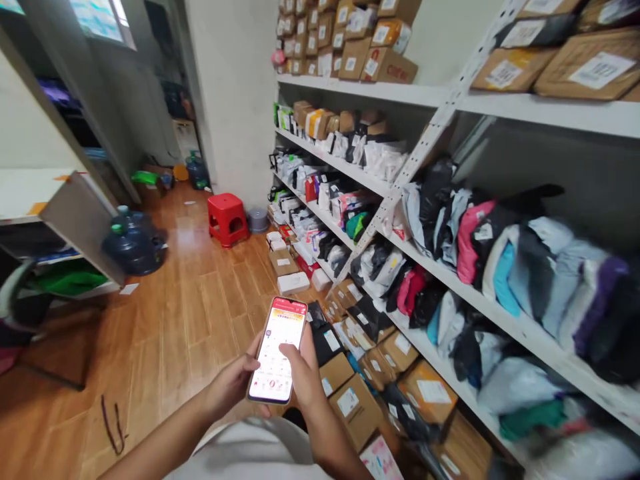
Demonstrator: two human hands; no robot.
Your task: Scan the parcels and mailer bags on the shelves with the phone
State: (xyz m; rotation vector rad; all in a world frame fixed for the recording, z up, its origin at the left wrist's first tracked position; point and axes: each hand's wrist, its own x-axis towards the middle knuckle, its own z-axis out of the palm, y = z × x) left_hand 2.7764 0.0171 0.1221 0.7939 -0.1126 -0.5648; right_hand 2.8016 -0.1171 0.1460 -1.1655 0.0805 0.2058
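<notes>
A smartphone (pixel 273 357) with a lit screen is held upright in front of my body, low in the middle of the view. The screen has a red band at its top and a mostly white page with small icons. My left hand (pixel 234 381) grips the phone's left edge, its thumb at the screen's side. Around the right edge wraps my right hand (pixel 306 373), with its thumb over the screen; I cannot tell whether it touches the glass. The fingers behind the phone are mostly hidden.
White metal shelves (pixel 425 93) full of labelled parcels line the right side. Cardboard boxes (pixel 357 407) lie on the floor beside me. Ahead stand a red plastic stool (pixel 227 220) and a grey bucket (pixel 258 219). Large water bottles (pixel 133 243) and a desk (pixel 30 193) are at left.
</notes>
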